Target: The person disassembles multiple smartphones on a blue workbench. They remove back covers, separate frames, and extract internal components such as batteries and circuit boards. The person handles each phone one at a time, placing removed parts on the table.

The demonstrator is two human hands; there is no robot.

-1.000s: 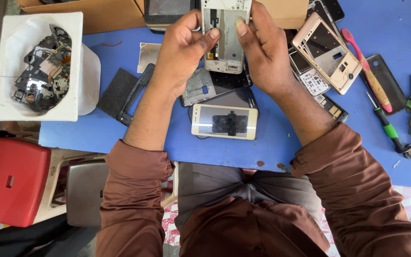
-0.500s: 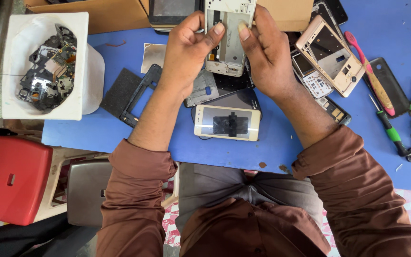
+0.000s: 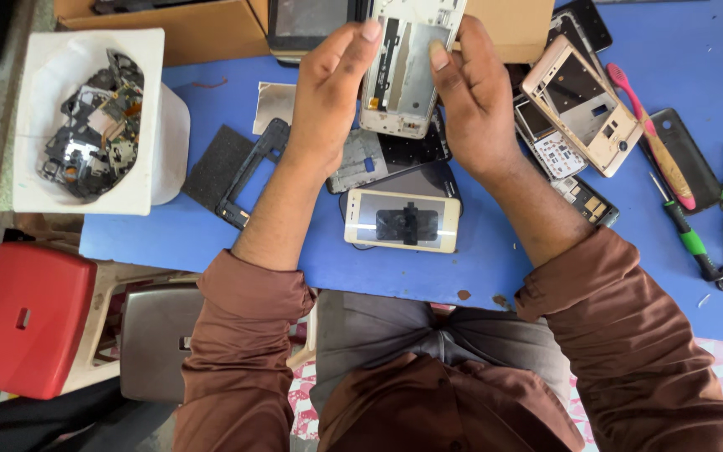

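The phone frame (image 3: 406,71) runs past the top edge; both palms face away, grip contact unseen.

Single head-worn view, straight down and close over the blue table (image 3: 479,268), own lap below.

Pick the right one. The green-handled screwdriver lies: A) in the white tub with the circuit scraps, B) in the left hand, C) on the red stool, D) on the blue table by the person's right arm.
D: the green-handled screwdriver lies flat on the blue table, beyond the right sleeve, near a pink toothbrush.
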